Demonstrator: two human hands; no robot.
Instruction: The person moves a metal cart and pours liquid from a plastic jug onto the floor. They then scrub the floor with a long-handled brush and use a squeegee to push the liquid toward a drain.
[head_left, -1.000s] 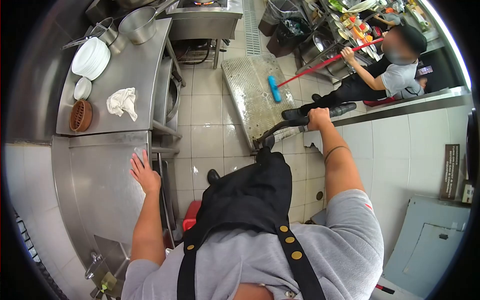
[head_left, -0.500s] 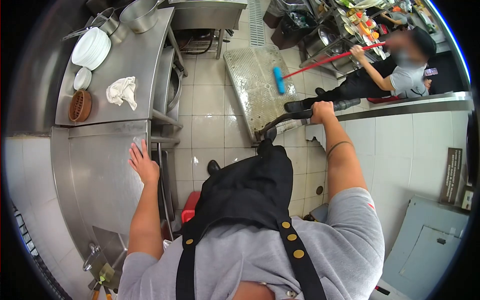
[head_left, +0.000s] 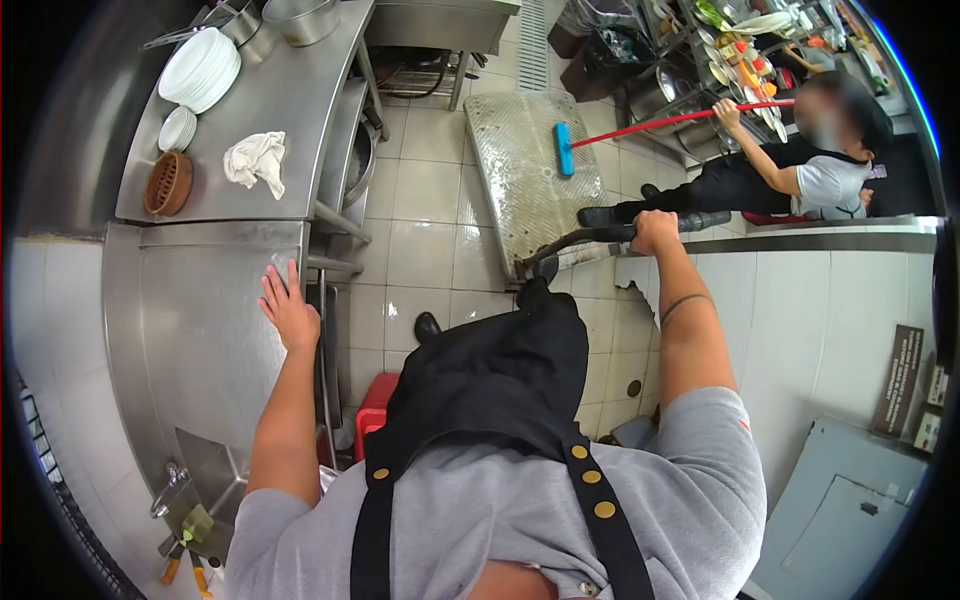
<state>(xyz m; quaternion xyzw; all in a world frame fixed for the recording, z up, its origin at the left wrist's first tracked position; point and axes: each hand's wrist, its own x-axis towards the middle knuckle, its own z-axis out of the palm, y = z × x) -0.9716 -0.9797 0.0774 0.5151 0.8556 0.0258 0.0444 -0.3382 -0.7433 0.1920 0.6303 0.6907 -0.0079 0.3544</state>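
Fingers spread, my left hand (head_left: 291, 310) rests on the edge of the steel counter (head_left: 210, 300). My right hand (head_left: 655, 232) is wrapped round the dark handle (head_left: 592, 233) of a flat platform cart (head_left: 535, 150). The cart's textured deck looks wet and lies ahead of my feet. On the deck is the blue head of a brush (head_left: 564, 150) with a long red pole, held by a co-worker (head_left: 830, 150) at the upper right.
A white cloth (head_left: 256, 163), stacked white plates (head_left: 200, 72), a brown steamer basket (head_left: 168, 184) and metal pots (head_left: 303, 18) stand on the left table. A red stool (head_left: 375, 410) is beside my legs. Bins (head_left: 600, 65) stand behind the cart. A tiled wall (head_left: 780, 300) is at right.
The view has shifted slightly, so the table and cart appear further right. The co-worker's brush head has moved a little on the deck. Both my hands keep their places.
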